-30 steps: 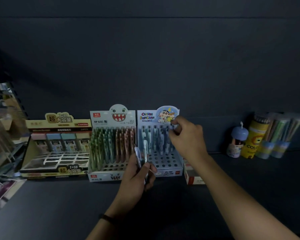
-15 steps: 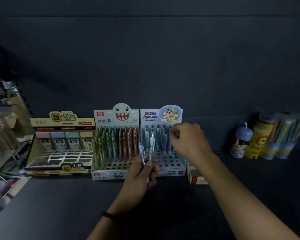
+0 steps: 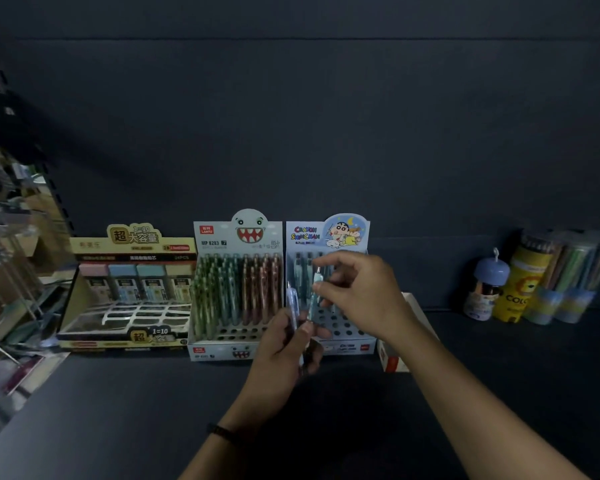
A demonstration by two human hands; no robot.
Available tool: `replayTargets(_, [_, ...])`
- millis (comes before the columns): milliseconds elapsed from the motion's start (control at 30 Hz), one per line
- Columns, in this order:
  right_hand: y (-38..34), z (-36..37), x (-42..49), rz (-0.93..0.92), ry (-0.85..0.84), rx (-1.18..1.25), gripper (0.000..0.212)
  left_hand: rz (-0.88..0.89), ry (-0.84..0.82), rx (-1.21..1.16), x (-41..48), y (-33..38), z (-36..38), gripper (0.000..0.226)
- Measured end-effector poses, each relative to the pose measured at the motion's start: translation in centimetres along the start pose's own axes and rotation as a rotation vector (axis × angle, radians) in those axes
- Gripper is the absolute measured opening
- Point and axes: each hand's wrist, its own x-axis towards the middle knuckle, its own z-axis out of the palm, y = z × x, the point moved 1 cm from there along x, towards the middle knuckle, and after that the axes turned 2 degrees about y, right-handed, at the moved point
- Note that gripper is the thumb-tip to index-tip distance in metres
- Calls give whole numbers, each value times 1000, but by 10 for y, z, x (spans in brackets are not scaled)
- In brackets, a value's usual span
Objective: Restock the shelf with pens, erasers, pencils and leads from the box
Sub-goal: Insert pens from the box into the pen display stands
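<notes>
Pens (image 3: 292, 306), slim plastic barrels in pale lilac, stand bunched in the left grip (image 3: 284, 348), whose fingers curl round them low at six o'clock of a pale-blue cardboard tray (image 3: 326, 233) with a cartoon header. How many it holds is hard to tell, as the fingers hide the lower barrels. The right grip (image 3: 357, 292) pinches a pale teal pen (image 3: 317, 281) between thumb and forefinger, close in front of the tray's standing pens. This pen's lower end runs down towards the left fingers, and whether they touch it is unclear.

The tray's sloped front is punched with round holes, and a few pens stand in its back rows, partly hidden by the right grip. At nine o'clock of it, touching, a monster tray (image 3: 238, 237) is packed with green, teal and brownish pens. Further towards nine o'clock sits a yellow lead box (image 3: 132, 242) with pastel cases at the back and a white lattice in front.

At three o'clock a red-and-white carton (image 3: 390, 360) is half hidden by the right forearm. Beyond it stand a blue-capped bottle (image 3: 489, 289), a yellow lion tube (image 3: 520, 292) and clear tubes (image 3: 568, 271), which are blurred and cut off by the edge. All rest on a dark matte shelf (image 3: 118, 410). A dark wristband (image 3: 222, 432) circles the left wrist.
</notes>
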Motion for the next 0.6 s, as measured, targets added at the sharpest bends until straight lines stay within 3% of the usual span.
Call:
replayTargets(200, [-8,-16,10,25,207,97,27,57,84,47,1,0,-8,24])
replayTargets(300, [-4,-18,22,4,301,22,20,81,105,103,3,-4,-13,27])
replayTargets(433, [2,-4,33,-82,310,-233,21,72,116,52,1,-3,-12,21])
replayTargets(600, [4,16,41,-105,258,-397,25,156,136,151,4,-6,-11,16])
